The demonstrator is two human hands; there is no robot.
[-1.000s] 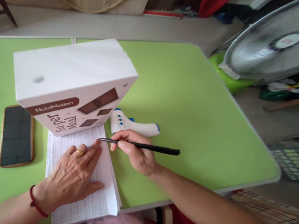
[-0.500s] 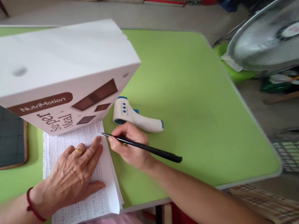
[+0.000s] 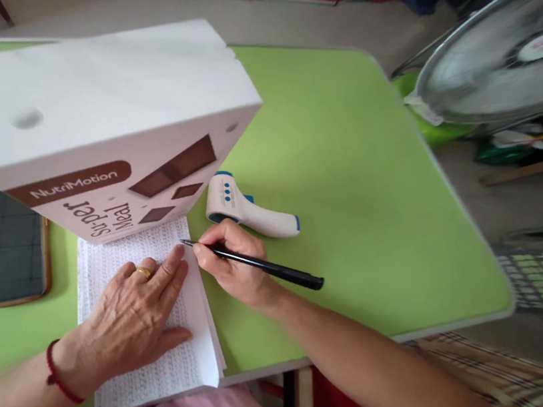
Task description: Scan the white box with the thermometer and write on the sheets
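1. Two hands, one pen (image 3: 265, 266): I see the right hand (image 3: 241, 278) clamped on the slim, glossy black pen, in front of the box (image 3: 114, 128) and to its right; I cannot tell whether the tip touches the paper (image 3: 174, 372).
2. The left hand (image 3: 139, 309) lies flat on the paper in front of the box, gripping nothing, fingers slightly apart; it wears one smooth gold ring (image 3: 144, 272) and one red cord bracelet (image 3: 50, 366).
3. Paper: at least two thin sheets, densely lined with small marks, running from the box's foot toward me.
4. One box, white smooth card, upright, printed with three brown oblongs.
5. One thermometer (image 3: 256, 217), curved white plastic with blue trim, right of the box.
6. One phone (image 3: 12, 246), a dark rounded slab, left of the box.
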